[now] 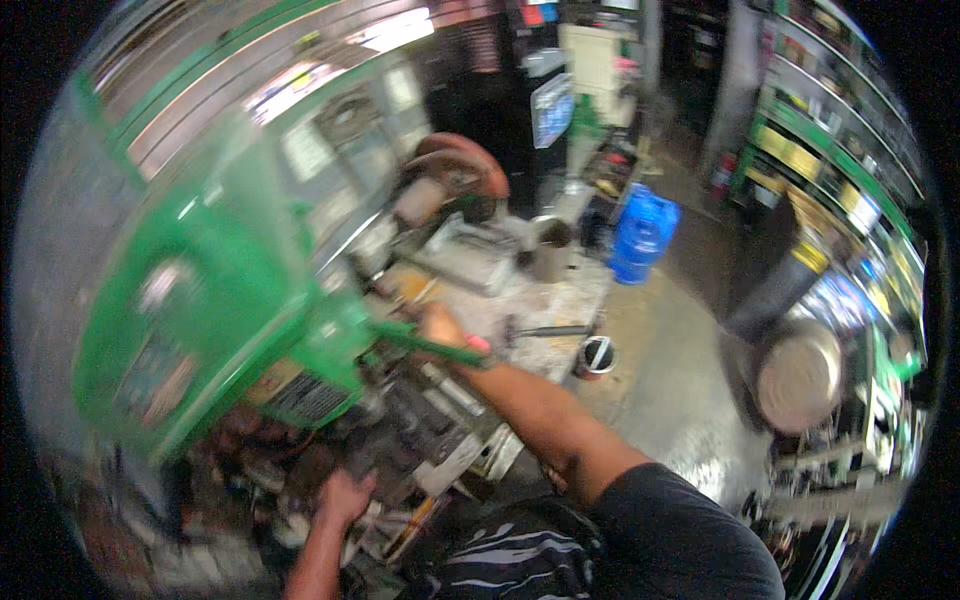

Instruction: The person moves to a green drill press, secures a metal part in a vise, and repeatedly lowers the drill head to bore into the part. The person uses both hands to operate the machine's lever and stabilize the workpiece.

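A large green drill press (220,300) fills the left side, blurred, with a dark-lettered label on its lower face. A green lever (425,343) sticks out from it to the right and crosses in front of my right wrist. Beyond that lever, my right hand (438,322) reaches over the cluttered bench; its fingers are smeared and partly hidden, so any hold is unclear. My left hand (347,495) is low beneath the machine, beside dark metal parts (400,450). Blur hides how its fingers are set and whether anything is in them.
On the bench stand a grey metal tray (475,255) and a metal can (551,250). A dark-filled bucket (597,357) and a blue water jug (643,235) are beyond its right side. Green shelving (800,150) and a round metal-topped drum (800,378) line the right.
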Action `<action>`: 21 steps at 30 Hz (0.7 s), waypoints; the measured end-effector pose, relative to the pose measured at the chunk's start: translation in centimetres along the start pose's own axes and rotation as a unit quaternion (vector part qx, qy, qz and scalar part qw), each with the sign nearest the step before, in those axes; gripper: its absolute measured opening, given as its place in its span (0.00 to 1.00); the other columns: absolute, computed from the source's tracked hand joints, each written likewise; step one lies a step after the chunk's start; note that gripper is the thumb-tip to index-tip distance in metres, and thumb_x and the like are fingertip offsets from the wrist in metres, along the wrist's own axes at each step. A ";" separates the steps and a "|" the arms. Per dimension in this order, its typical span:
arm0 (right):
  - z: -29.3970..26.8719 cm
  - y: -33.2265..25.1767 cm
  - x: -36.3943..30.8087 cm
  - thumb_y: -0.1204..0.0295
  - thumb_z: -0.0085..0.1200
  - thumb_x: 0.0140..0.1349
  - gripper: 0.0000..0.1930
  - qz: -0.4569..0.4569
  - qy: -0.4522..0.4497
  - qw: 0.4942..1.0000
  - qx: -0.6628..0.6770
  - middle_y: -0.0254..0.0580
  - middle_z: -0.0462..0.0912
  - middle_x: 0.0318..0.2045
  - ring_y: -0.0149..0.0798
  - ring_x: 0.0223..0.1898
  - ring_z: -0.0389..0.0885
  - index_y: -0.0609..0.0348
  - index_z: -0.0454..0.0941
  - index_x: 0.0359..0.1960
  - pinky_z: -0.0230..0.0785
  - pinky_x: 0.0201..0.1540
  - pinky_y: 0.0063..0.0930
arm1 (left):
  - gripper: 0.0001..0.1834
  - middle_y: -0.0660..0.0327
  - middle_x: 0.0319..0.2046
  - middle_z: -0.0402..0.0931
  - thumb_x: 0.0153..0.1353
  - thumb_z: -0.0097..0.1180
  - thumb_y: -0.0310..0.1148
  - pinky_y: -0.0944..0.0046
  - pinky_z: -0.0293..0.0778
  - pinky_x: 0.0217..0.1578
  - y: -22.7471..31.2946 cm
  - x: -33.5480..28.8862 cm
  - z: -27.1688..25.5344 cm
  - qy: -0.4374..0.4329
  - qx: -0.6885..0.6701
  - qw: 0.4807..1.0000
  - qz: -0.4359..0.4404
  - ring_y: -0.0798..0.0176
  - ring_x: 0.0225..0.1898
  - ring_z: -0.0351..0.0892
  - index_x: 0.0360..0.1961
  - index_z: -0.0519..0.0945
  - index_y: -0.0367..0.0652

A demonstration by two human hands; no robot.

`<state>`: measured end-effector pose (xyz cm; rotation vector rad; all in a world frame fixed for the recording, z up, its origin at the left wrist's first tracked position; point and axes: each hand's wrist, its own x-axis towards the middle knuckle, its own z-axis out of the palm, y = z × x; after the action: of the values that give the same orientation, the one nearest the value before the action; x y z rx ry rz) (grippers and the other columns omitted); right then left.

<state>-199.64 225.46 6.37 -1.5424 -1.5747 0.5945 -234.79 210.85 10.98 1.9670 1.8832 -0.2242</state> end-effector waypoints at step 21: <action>-2.4 -2.7 -1.1 0.77 0.52 0.62 0.10 -0.239 0.135 0.962 -0.008 0.51 0.82 0.29 0.58 0.30 0.83 0.58 0.84 0.42 0.76 0.34 0.49 | 0.31 0.37 0.43 0.85 0.63 0.62 0.59 0.44 0.80 0.53 2.0 -1.2 -1.8 -0.046 -0.028 0.998 -0.034 0.35 0.49 0.86 0.47 0.87 0.38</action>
<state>-199.41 223.55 9.62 -1.1341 -1.6556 0.0952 -233.24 210.40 13.42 1.8259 1.8794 -0.2725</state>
